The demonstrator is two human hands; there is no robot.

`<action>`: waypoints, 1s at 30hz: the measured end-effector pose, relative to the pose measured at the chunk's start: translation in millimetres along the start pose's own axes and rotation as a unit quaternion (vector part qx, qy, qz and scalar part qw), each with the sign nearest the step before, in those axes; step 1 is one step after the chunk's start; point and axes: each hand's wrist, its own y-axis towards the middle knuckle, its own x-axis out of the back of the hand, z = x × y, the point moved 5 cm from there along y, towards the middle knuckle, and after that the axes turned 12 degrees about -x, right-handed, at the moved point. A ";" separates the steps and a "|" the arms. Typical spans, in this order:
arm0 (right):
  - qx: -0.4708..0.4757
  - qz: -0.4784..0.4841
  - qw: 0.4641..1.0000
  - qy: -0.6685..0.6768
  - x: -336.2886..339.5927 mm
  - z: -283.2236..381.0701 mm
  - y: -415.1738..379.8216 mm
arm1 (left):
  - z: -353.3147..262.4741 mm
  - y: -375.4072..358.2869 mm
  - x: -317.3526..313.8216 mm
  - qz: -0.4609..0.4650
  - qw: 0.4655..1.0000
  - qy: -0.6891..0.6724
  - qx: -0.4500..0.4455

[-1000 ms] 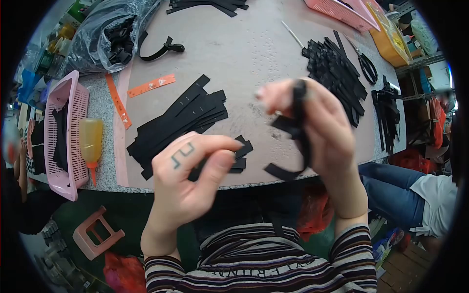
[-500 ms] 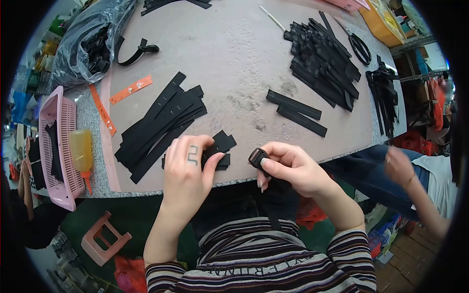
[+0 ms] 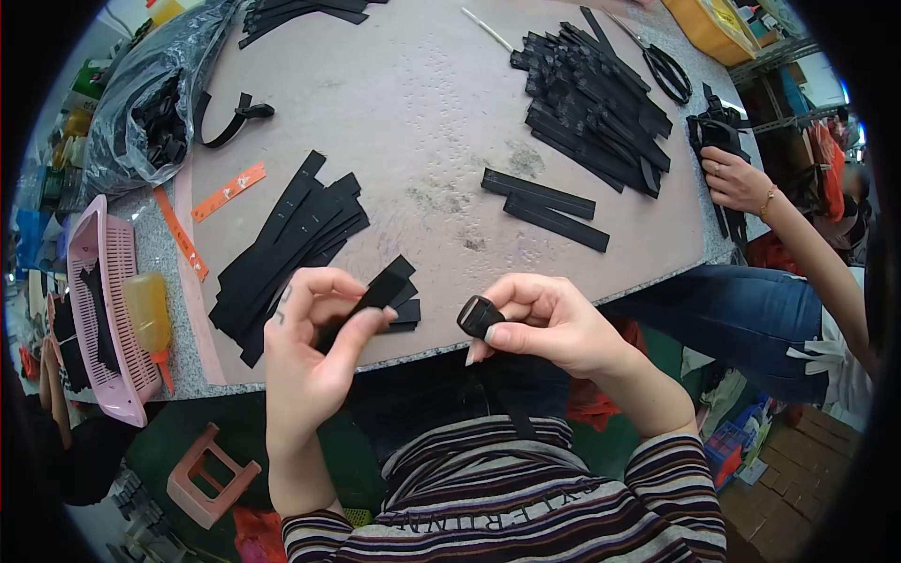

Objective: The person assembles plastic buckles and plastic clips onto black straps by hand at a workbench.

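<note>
My left hand point(image 3: 314, 342) is closed on a black strap piece point(image 3: 383, 284), pinched between thumb and fingers and slanting up to the right. Part of that strap is hidden by the hand. Just beyond it, more short black pieces point(image 3: 405, 317) lie near the table's front edge. In my right hand point(image 3: 554, 324) is a black plastic buckle point(image 3: 480, 317), gripped between thumb and fingers with its slotted end facing left. A black strap point(image 3: 516, 413) hangs below that hand. Left of centre lies a fanned stack of black straps point(image 3: 291, 244).
Two straps point(image 3: 544, 211) and a big strap pile point(image 3: 596, 108) lie right, beside scissors point(image 3: 668, 73). A co-worker's hand point(image 3: 737, 180) touches black straps at the right edge. A pink basket point(image 3: 117, 310), glue bottle point(image 3: 147, 310) and plastic bag point(image 3: 141, 94) stand left.
My left hand has moved left and lifted a strap piece off the small pile. My right hand still holds the buckle. The co-worker's hand has moved up onto the table's right edge.
</note>
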 end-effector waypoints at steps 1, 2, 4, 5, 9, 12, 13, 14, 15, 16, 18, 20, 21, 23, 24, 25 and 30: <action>0.013 0.017 1.000 0.011 -2.1 1.1 -1.4 | 0.1 -3.5 -3.5 0.045 0.996 -0.070 0.041; 0.026 0.045 0.999 0.003 -4.8 3.9 -2.5 | 0.4 -8.4 -4.9 0.089 0.983 -0.138 0.083; 0.062 0.053 0.996 -0.045 -7.6 5.0 -0.7 | 5.2 -17.8 -11.3 0.170 0.944 -0.241 0.150; 0.080 0.058 0.993 -0.070 -8.7 5.5 0.7 | 9.6 -19.7 -17.8 0.191 0.934 -0.258 0.157; 0.068 0.105 0.992 -0.033 -13.8 6.0 2.9 | 23.5 -25.4 -31.1 0.139 0.902 -0.357 0.201; 0.080 0.122 0.989 -0.032 -14.6 5.1 3.8 | 25.5 -25.0 -27.8 0.111 0.913 -0.342 0.192; 0.074 0.119 0.990 -0.033 -14.7 5.5 4.1 | 24.5 -26.0 -27.4 0.120 0.923 -0.313 0.188; 0.066 0.115 0.991 -0.033 -15.3 6.4 3.8 | 22.0 -26.5 -28.8 0.132 0.923 -0.311 0.186; 0.058 0.111 0.992 -0.032 -15.6 5.9 3.6 | 19.1 -27.1 -30.5 0.143 0.922 -0.309 0.184; 0.059 0.114 0.991 -0.036 -16.0 5.7 4.2 | 17.7 -27.5 -31.9 0.155 0.921 -0.308 0.182; 0.062 0.120 0.990 -0.044 -16.9 5.7 5.8 | 22.0 -27.8 -33.3 0.160 0.912 -0.335 0.174; 0.053 0.125 0.990 -0.032 -17.3 4.7 6.0 | 23.4 -28.7 -35.5 0.160 0.902 -0.360 0.179; 0.049 0.127 0.990 -0.026 -17.4 4.3 6.1 | 23.1 -29.3 -38.1 0.158 0.896 -0.371 0.188; 0.052 0.136 0.989 -0.022 -17.4 4.0 6.2 | 24.6 -30.2 -40.2 0.156 0.872 -0.410 0.217; 0.053 0.140 0.988 -0.021 -17.3 4.0 6.3 | 26.4 -30.1 -40.0 0.157 0.854 -0.436 0.237; 0.057 0.148 0.987 -0.018 -17.4 3.6 6.3 | 27.3 -30.8 -40.5 0.157 0.834 -0.462 0.257; 0.060 0.161 0.985 -0.002 -17.6 0.1 9.2 | 25.3 -33.1 -43.4 0.171 0.834 -0.461 0.252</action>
